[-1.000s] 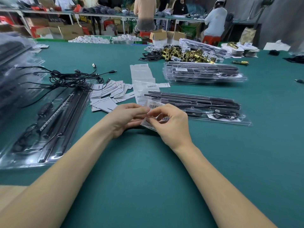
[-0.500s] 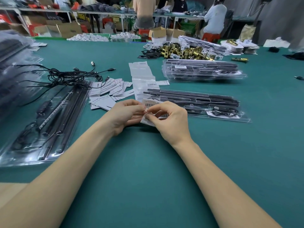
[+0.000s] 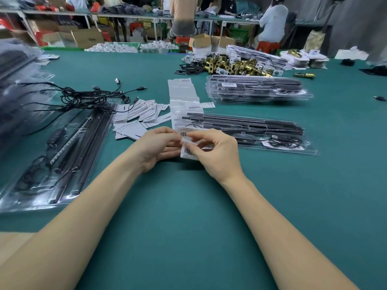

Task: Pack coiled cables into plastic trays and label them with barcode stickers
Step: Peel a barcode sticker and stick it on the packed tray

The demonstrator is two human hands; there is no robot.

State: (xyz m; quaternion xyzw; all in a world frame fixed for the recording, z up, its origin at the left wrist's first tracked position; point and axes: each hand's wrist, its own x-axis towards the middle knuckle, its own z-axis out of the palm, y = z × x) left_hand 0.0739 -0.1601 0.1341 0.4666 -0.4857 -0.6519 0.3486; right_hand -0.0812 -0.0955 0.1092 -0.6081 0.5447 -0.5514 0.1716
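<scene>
Hands have barely shifted since a moment ago: the left hand (image 3: 159, 146) and right hand (image 3: 213, 152) still pinch the sticker sheet (image 3: 191, 143) above the green table (image 3: 188, 216), fingers clamped on it. The sheet tilts, barcodes running left-right, just before the packed tray (image 3: 249, 130), whose long axis runs left-right.

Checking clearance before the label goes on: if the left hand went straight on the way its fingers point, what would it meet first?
Probably the right hand, just past the barcode sticker sheet both hands pinch; depth is unclear.
</scene>
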